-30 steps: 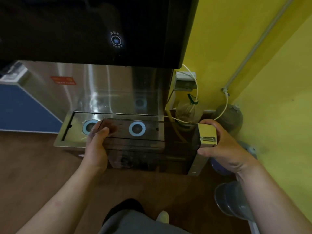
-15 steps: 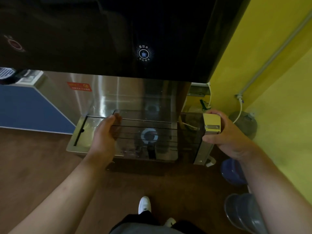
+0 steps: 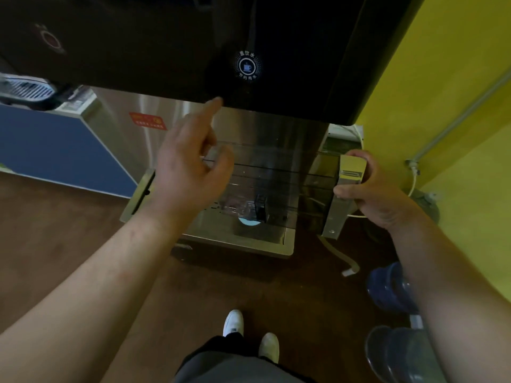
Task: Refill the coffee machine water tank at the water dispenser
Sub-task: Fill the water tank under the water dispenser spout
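Observation:
The clear, smoky water tank (image 3: 279, 186) sits in the steel bay of the water dispenser (image 3: 154, 40), above its drip tray (image 3: 287, 244). My right hand (image 3: 370, 189) grips the tank's metallic right end piece (image 3: 349, 172). My left hand (image 3: 188, 167) is off the tank, raised with the index finger stretched up to the lower edge of the black front panel. The fingertip is left of and below the lit round cup button (image 3: 248, 66). A pale blue drain ring (image 3: 249, 221) shows through the tank's bottom.
Yellow walls close in on the right, with a grey pipe (image 3: 456, 123) and white cables. Blue water jugs (image 3: 392, 288) lie on the brown floor at the lower right. A blue cabinet (image 3: 55, 150) stands at the left. My white shoes (image 3: 233, 322) are below.
My left hand has let go of the tank's left end and risen towards the black panel with its index finger out. The right hand keeps its grip. The tank sits deeper in the bay.

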`<state>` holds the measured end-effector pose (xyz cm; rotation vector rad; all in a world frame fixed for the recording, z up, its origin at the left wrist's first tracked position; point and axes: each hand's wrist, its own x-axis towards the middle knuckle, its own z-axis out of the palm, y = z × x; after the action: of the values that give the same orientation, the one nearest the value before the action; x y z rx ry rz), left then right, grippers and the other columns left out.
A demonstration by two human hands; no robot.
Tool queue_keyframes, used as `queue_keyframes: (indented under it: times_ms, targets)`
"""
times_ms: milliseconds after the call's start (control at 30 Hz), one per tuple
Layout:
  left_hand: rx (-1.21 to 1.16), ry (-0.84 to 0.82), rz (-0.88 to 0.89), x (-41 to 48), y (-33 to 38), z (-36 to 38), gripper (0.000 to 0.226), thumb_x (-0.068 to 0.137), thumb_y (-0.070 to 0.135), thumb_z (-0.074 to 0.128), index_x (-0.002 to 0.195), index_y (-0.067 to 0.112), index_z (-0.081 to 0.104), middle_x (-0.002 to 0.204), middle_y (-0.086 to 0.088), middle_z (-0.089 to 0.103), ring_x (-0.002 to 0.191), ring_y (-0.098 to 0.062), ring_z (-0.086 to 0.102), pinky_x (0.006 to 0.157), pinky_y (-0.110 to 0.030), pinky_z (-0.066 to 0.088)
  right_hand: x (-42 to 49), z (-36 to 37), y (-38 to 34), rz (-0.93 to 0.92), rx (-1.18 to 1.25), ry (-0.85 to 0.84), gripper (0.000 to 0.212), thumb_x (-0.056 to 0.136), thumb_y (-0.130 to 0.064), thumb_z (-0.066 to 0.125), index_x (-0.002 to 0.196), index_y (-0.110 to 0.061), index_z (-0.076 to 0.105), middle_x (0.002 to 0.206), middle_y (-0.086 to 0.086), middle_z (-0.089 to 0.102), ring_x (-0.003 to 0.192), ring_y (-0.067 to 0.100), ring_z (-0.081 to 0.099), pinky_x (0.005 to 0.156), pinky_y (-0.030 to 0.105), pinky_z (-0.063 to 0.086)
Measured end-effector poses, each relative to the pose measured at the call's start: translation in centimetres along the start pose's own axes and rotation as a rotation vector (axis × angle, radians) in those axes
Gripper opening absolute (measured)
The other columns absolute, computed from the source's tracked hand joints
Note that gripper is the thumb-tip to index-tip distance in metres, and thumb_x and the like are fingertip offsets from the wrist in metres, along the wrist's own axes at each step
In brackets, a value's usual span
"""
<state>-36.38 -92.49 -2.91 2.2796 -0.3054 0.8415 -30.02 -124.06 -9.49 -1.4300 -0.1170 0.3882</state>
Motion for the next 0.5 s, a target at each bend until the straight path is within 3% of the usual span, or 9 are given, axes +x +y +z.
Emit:
queue_keyframes:
  times_ms: [67,167,267,400,500]
  targets:
    - [0.134,-0.073,0.075,0.9,0.9,0.4,0.060,0.091,0.022,0.056,0.146,0.005,0.038,0.081,-0.005,0.054,0.072,-0.017,0.051,0.060,-0.033,0.047,0.2,-0.2,0.1,-0.001,0.011,0.000,0.068,0.058,0.007,0.076,0.114,-0.025,0.052,0.096,0.007,0.057,0.085,0.023,0.059,0.066,0.030,0.055]
    - [0.244,-0.082,0.130,1.6,1.9,1.1,0.069,0.090,0.027,0.054,0.150,0.005,0.029,0.082,0.000,0.051,0.071,-0.012,0.048,0.052,-0.030,0.042,0.5,-0.6,0.4,0.009,0.020,-0.012,0.078,0.049,-0.002,0.089,0.114,-0.026,0.053,0.097,0.007,0.057,0.083,0.021,0.060,0.065,0.029,0.055]
    - [0.274,-0.081,0.100,1.9,2.0,1.6,0.076,0.088,0.027,0.056,0.153,0.005,0.021,0.083,0.005,0.046,0.068,-0.011,0.047,0.051,-0.027,0.040,0.7,-0.8,0.4,0.013,0.037,-0.015,0.083,0.045,-0.009,0.094,0.115,-0.026,0.052,0.092,0.003,0.062,0.081,0.019,0.063,0.066,0.028,0.055]
    - [0.285,-0.081,0.070,2.0,1.6,2.1,0.079,0.089,0.029,0.056,0.154,0.008,0.017,0.083,0.005,0.046,0.070,-0.011,0.048,0.052,-0.030,0.044,1.0,-0.8,0.1,-0.005,0.036,-0.020,0.081,0.052,0.004,0.087,0.119,-0.022,0.049,0.086,-0.004,0.068,0.080,0.016,0.066,0.068,0.030,0.055]
    - [0.300,-0.089,0.086,2.2,1.2,2.4,0.077,0.090,0.028,0.056,0.154,0.008,0.018,0.083,0.002,0.050,0.071,-0.013,0.051,0.053,-0.032,0.047,1.2,-0.8,-0.1,-0.020,0.049,-0.036,0.085,0.045,-0.006,0.092,0.117,-0.023,0.050,0.086,-0.005,0.070,0.081,0.015,0.068,0.068,0.028,0.056]
